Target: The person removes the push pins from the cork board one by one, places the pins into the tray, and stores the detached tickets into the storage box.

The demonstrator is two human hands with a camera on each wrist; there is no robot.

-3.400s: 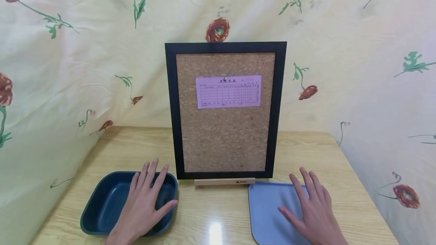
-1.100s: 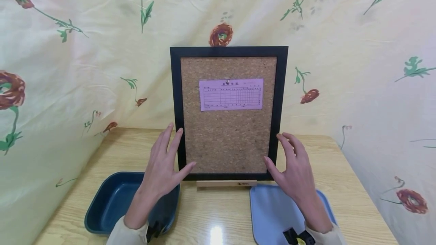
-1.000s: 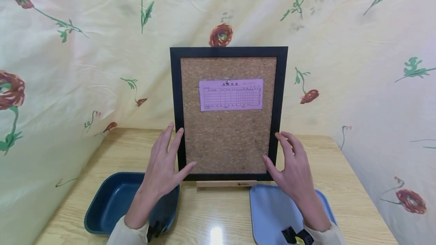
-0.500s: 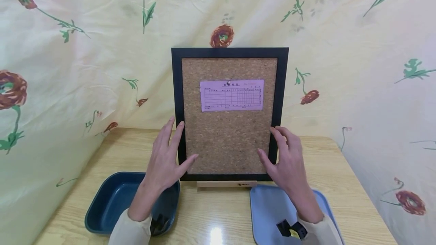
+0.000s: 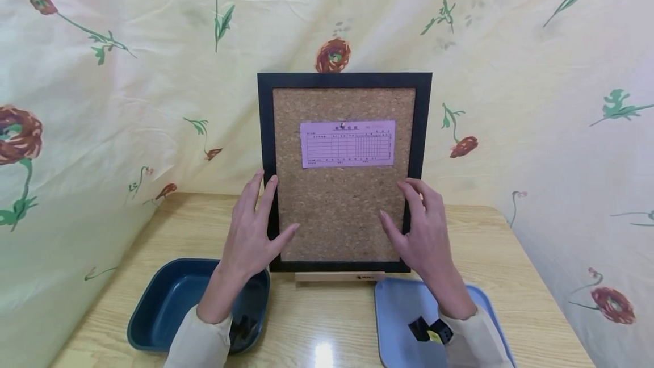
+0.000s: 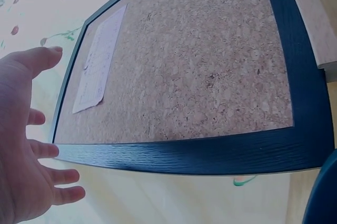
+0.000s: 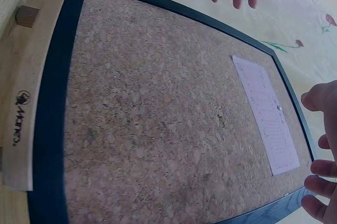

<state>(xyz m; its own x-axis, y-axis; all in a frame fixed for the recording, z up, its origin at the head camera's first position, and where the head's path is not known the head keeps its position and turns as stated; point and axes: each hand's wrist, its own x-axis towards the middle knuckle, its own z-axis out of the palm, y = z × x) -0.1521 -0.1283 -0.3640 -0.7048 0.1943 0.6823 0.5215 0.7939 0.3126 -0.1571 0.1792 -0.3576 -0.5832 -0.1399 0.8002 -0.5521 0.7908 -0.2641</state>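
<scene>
A black-framed cork board [image 5: 342, 214] stands upright in the middle of the table. Pinned high on its cork is a purple receipt slip [image 5: 348, 146], fixed by a small push pin [image 5: 342, 125] at its top edge. My left hand [image 5: 250, 231], fingers spread, hovers in front of the board's lower left side. On the opposite side, my right hand [image 5: 421, 229] is raised before the right frame edge with fingers loosely bent. Neither hand holds anything. Both wrist views show a gap between the fingers and the slip [image 7: 268, 116].
A dark blue bin [image 5: 168, 300] sits at the left, partly under my left forearm. To the right lies a light blue tray [image 5: 401, 322] beneath my right forearm. The board rests on a wooden stand [image 5: 339, 277]. Flowered cloth [image 5: 128, 101] hangs behind and at the sides.
Both hands have risen from over the bin and tray to the board's sides. Over the last second the right hand has moved up and inward, and the left slightly up. Board and slip stay put.
</scene>
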